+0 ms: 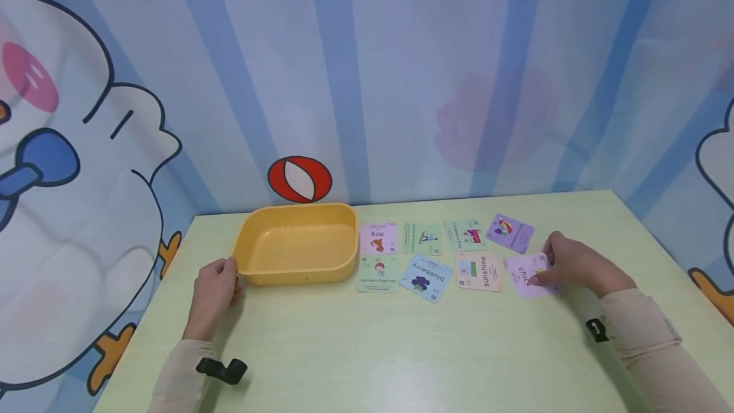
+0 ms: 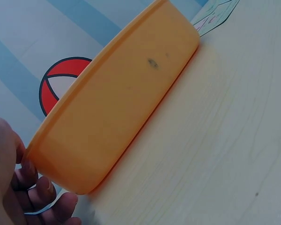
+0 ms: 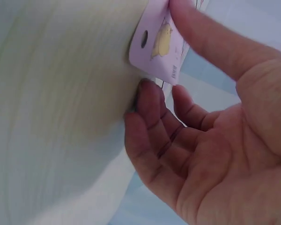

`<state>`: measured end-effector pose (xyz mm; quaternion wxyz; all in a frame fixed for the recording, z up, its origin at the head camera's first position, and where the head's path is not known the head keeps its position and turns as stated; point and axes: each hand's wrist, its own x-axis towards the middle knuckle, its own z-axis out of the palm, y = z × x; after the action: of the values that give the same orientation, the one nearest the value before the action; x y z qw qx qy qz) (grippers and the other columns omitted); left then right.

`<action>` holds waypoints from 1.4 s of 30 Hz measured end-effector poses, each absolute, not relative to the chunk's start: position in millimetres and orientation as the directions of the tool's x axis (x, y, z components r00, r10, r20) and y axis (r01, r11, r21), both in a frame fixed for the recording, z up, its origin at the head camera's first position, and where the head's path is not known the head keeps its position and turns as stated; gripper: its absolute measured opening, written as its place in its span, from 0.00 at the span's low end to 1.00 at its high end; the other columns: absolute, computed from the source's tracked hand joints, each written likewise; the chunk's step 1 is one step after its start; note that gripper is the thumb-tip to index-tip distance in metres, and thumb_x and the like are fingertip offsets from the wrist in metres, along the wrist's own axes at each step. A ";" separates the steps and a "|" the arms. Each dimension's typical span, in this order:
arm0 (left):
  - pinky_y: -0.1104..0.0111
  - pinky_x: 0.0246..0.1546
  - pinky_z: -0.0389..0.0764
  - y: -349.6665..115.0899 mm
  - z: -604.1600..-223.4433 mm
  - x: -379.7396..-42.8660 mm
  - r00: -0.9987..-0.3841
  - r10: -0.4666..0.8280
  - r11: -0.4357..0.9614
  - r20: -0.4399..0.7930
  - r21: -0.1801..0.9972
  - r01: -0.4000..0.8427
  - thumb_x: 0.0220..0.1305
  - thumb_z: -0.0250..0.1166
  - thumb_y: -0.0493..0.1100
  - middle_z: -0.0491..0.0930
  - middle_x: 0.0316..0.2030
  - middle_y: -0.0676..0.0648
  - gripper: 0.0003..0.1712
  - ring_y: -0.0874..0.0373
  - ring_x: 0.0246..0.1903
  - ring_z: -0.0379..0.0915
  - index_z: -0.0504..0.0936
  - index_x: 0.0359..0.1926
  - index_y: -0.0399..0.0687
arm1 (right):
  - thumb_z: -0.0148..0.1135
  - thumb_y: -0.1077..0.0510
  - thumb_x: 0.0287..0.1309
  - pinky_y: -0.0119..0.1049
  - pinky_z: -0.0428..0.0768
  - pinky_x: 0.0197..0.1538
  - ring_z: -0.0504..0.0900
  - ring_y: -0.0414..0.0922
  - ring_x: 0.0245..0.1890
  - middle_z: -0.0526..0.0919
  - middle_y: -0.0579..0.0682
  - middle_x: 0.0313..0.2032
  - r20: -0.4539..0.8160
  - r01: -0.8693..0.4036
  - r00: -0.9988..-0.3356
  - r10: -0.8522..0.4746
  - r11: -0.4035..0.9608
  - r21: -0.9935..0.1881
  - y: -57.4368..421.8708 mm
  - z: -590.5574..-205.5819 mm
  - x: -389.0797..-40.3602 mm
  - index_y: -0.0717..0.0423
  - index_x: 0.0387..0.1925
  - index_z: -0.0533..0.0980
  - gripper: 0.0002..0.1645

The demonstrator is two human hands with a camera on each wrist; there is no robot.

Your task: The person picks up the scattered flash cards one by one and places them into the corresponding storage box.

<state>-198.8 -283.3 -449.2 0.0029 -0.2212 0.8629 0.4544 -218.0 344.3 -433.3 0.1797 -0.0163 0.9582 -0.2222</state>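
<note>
My left hand (image 1: pixel 211 292) holds the near left corner of a yellow plastic basket (image 1: pixel 295 276), thumb at the rim and fingers curled by the outer wall in the left wrist view. Nothing lies inside the basket. Over on the right, my right hand (image 1: pixel 582 264) pinches the lilac "chick" card (image 1: pixel 522 275) by its right side. The right wrist view shows the thumb (image 3: pixel 215 40) over this card's face, beside a printed yellow chick; the fingers curl near its edge, and the contact behind it is hidden.
Two rows of picture cards lie right of the basket: dog (image 1: pixel 378 234), a green card (image 1: pixel 422 238), Children's Day (image 1: pixel 466 236), a purple rainbow card (image 1: pixel 518 241), Lantern Festival (image 1: pixel 378 280), blueberry (image 1: pixel 427 277) and sunshine (image 1: pixel 478 280). A printed cloth wall (image 1: pixel 395 81) stands behind the table (image 1: pixel 367 349).
</note>
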 end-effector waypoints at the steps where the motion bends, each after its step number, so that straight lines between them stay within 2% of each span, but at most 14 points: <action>1: 0.66 0.30 0.75 -283.4 -449.1 -198.8 -0.903 -0.378 0.488 -0.205 0.784 -0.383 0.77 0.39 0.54 0.72 0.28 0.47 0.25 0.52 0.30 0.72 0.73 0.40 0.39 | 0.78 0.45 0.51 0.42 0.70 0.38 0.72 0.52 0.39 0.74 0.56 0.36 -0.335 0.051 -0.936 -0.111 0.896 -0.441 344.6 -433.0 -218.0 0.65 0.47 0.62 0.40; 6: 0.67 0.29 0.75 -283.7 -449.3 -198.9 -0.906 -0.375 0.482 -0.196 0.794 -0.371 0.77 0.39 0.54 0.72 0.28 0.47 0.25 0.53 0.30 0.72 0.73 0.40 0.39 | 0.77 0.50 0.54 0.41 0.69 0.38 0.72 0.53 0.40 0.74 0.57 0.37 -0.331 0.076 -0.939 -0.095 0.880 -0.469 344.1 -431.1 -218.5 0.65 0.46 0.63 0.35; 13: 0.66 0.29 0.75 -282.4 -449.1 -197.6 -0.907 -0.375 0.489 -0.191 0.791 -0.369 0.77 0.39 0.54 0.72 0.28 0.47 0.25 0.53 0.30 0.72 0.73 0.39 0.39 | 0.76 0.52 0.55 0.44 0.71 0.41 0.73 0.55 0.42 0.77 0.62 0.44 -0.351 0.115 -0.933 -0.077 0.861 -0.495 342.9 -431.5 -218.8 0.65 0.50 0.66 0.34; 25: 0.67 0.31 0.78 -285.1 -447.0 -197.1 -0.911 -0.356 0.462 -0.208 0.808 -0.365 0.78 0.41 0.55 0.73 0.28 0.47 0.25 0.53 0.30 0.75 0.73 0.39 0.38 | 0.75 0.56 0.56 0.41 0.71 0.38 0.74 0.54 0.41 0.77 0.62 0.43 -0.359 0.123 -0.931 -0.071 0.862 -0.491 342.1 -431.1 -219.3 0.65 0.49 0.67 0.30; 38: 0.67 0.30 0.78 -286.3 -448.8 -199.3 -0.909 -0.364 0.466 -0.205 0.804 -0.369 0.79 0.41 0.55 0.73 0.28 0.47 0.26 0.54 0.29 0.75 0.73 0.39 0.38 | 0.73 0.60 0.58 0.41 0.72 0.38 0.73 0.52 0.39 0.76 0.60 0.40 -0.321 0.084 -0.939 -0.120 0.827 -0.555 348.2 -432.9 -220.3 0.68 0.48 0.66 0.27; 42: 0.67 0.30 0.78 -286.5 -448.7 -199.2 -0.909 -0.358 0.463 -0.213 0.805 -0.371 0.79 0.41 0.55 0.73 0.28 0.47 0.26 0.53 0.29 0.74 0.73 0.39 0.38 | 0.72 0.60 0.58 0.41 0.72 0.37 0.72 0.51 0.37 0.74 0.59 0.39 -0.314 0.076 -0.940 -0.134 0.816 -0.573 350.8 -435.0 -220.8 0.70 0.51 0.66 0.28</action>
<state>-199.2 -286.5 -448.7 0.0068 -0.2131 0.8553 0.4722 -220.8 350.8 -435.0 0.1727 -0.0155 0.9372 -0.3027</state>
